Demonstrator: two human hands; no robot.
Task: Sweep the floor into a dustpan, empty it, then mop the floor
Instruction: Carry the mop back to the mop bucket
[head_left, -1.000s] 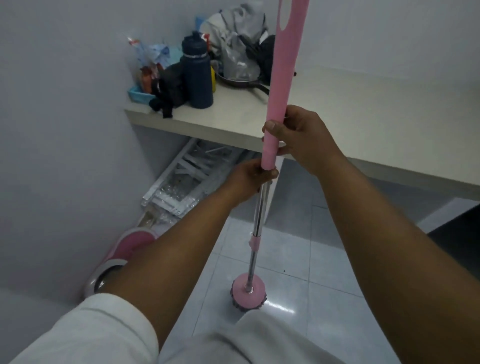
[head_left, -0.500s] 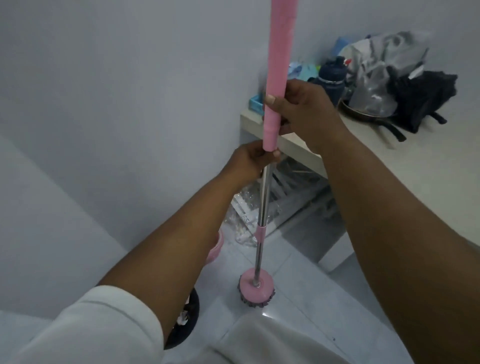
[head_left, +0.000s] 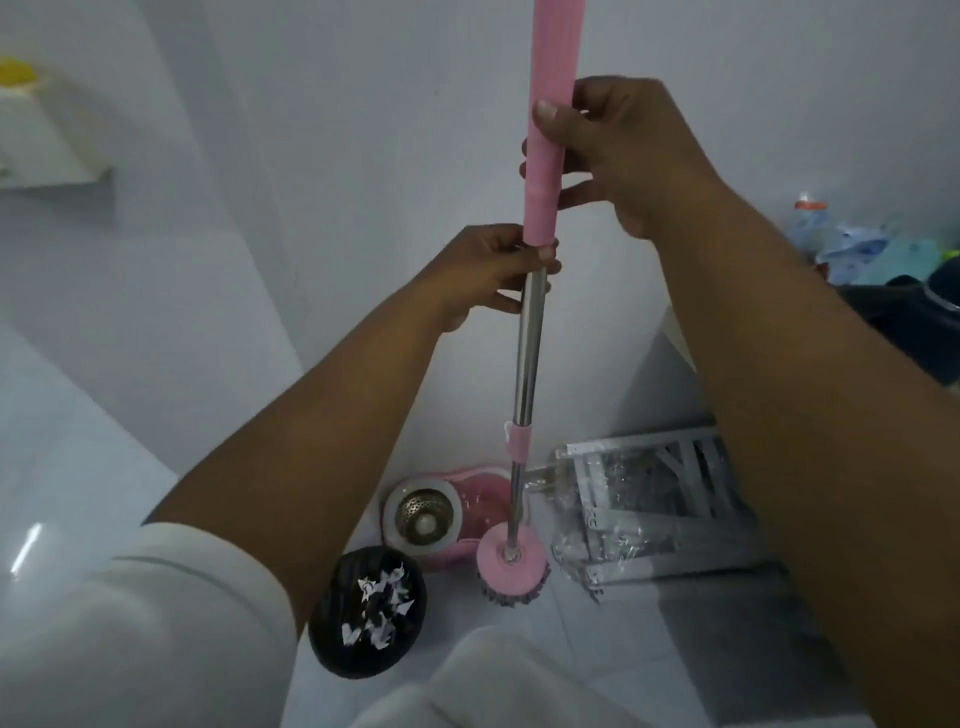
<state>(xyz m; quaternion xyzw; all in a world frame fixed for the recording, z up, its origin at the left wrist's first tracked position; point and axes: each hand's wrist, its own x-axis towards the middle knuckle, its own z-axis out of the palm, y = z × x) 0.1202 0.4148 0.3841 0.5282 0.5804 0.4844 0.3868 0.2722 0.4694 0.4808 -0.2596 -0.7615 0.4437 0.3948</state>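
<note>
Your white sleeve (head_left: 156, 623) fills the lower left corner. Your left hand (head_left: 483, 270) curls round the mop (head_left: 527, 364) where the steel pole meets the pink grip, thumb tip on the grip's lower edge. Your right hand (head_left: 618, 150) clasps the pink grip just above, thumb across the front and fingers wrapped behind. You hold the mop nearly upright, its top out of view. Down at the floor (head_left: 675, 649), the round pink head (head_left: 511, 569) sits at the pole's foot, dark strands showing under it; whether it touches the tiles cannot be told. Just left of it stands a black bin (head_left: 369, 613) with white paper scraps inside. Behind the head is a pink bucket (head_left: 488, 493) with a metal spinner basket. To the right lies a white rack (head_left: 649, 499) wrapped in clear plastic, and the pale wall (head_left: 311, 156) rises behind it all
</note>
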